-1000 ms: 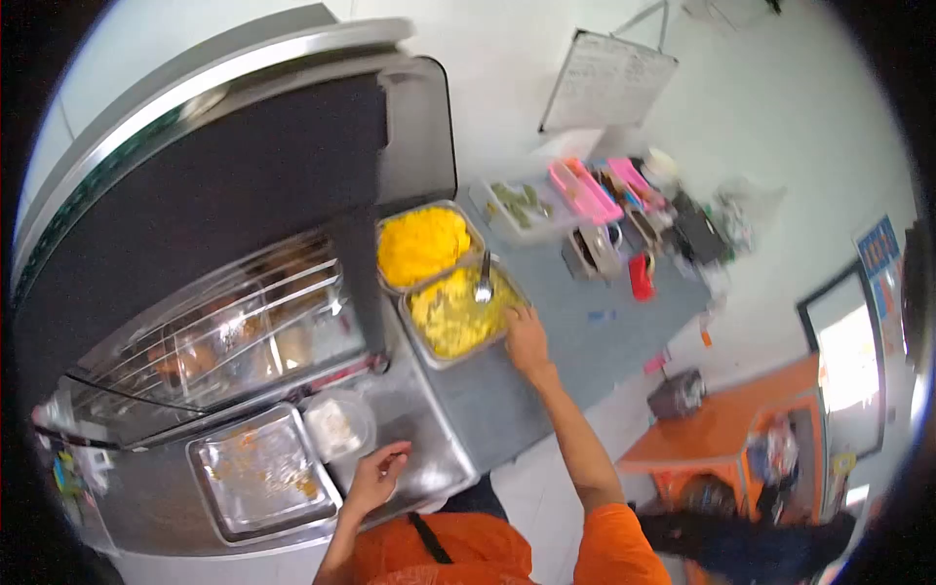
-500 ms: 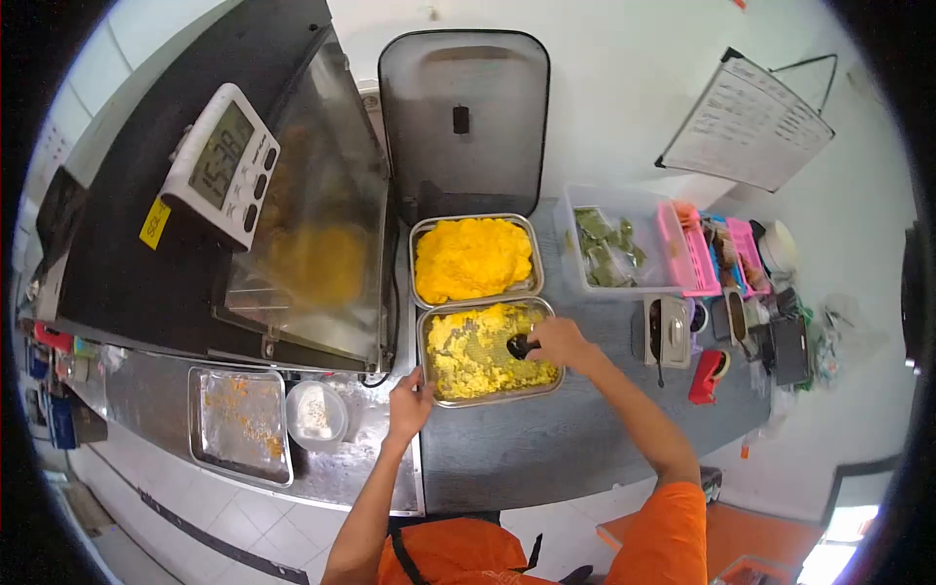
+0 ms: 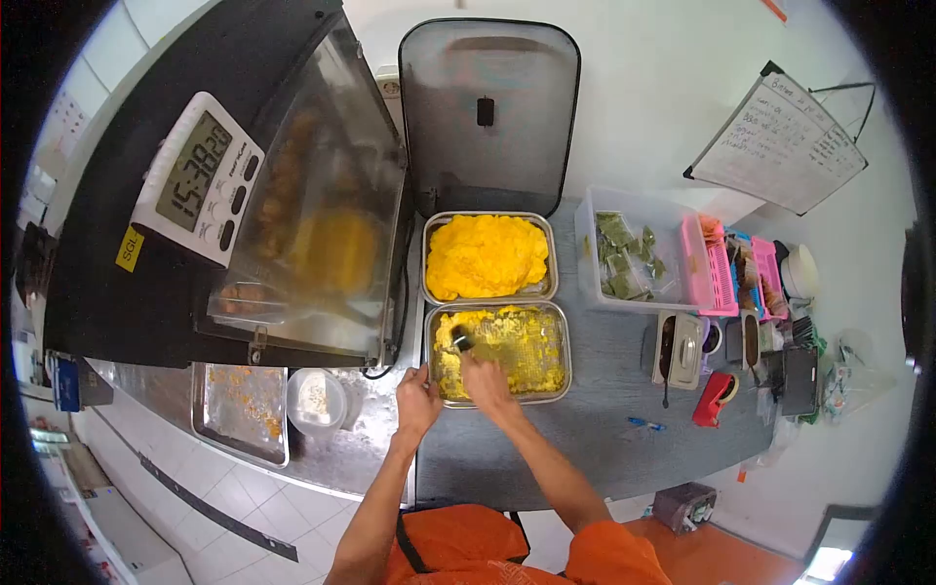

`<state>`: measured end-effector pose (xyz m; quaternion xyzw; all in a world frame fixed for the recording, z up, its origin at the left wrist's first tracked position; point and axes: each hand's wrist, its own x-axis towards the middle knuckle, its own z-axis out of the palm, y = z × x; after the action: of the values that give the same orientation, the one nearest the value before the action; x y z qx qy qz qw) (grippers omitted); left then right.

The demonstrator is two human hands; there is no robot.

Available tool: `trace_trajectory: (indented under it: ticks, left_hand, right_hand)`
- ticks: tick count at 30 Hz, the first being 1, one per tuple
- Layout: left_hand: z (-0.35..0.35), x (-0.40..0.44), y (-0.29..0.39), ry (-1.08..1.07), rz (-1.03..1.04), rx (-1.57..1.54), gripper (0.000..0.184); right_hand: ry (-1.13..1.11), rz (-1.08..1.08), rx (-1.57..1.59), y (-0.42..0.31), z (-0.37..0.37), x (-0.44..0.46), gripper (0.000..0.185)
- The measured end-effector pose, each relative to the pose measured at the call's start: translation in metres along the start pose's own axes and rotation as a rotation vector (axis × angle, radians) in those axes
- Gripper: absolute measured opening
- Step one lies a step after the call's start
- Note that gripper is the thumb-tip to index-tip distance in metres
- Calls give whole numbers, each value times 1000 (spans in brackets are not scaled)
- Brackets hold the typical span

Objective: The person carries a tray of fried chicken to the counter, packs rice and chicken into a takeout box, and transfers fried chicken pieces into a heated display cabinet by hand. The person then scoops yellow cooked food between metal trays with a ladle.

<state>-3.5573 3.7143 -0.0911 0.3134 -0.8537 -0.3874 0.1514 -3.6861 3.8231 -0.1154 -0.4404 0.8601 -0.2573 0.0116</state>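
Note:
My left hand (image 3: 418, 402) is closed on the lower left rim of the nearer metal tray (image 3: 568, 375). Crumbly yellow food (image 3: 507, 375), like scrambled egg, is spread thinly in that tray, and bare metal shows through. My right hand (image 3: 487, 381) grips a black spoon-like utensil (image 3: 462, 338), its dark end over the left part of the tray; its exact shape is hard to make out. Just behind stands a second metal tray (image 3: 553, 283), heaped with a thick mass of yellow food (image 3: 487, 255).
On the left, a glass-fronted cabinet (image 3: 331, 234) carries a timer (image 3: 200, 180). Below it are a crumb-strewn tray (image 3: 234, 414) and a round tub (image 3: 317, 402). Rightward are a clear bin (image 3: 639, 253), pink baskets (image 3: 717, 263), a lidded metal container (image 3: 676, 349) and a red tape dispenser (image 3: 715, 400).
My right hand has moved left across the nearer tray with the utensil. Yellow food has thinned at the tray's upper left. My left hand stays at the rim, and the camera view has shifted.

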Motion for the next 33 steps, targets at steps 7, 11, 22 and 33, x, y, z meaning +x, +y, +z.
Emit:
trace_trajectory:
  ticks: [7,11,22,33]
  left_hand:
    - [5,-8,1,5,-75,-83,22]
    - [-1,-3,-10,25,18,62,28]
    - [6,-6,-12,34,-46,-14,34]
    - [0,-1,-15,61,-65,-62,28]
  right_hand:
    - [176,322,-31,22,15,15,11]
    - [-1,214,-93,11,14,8,10]
    - [-92,-66,-63,-12,4,4,13]
    - [-199,-722,-40,31,-60,27,19]
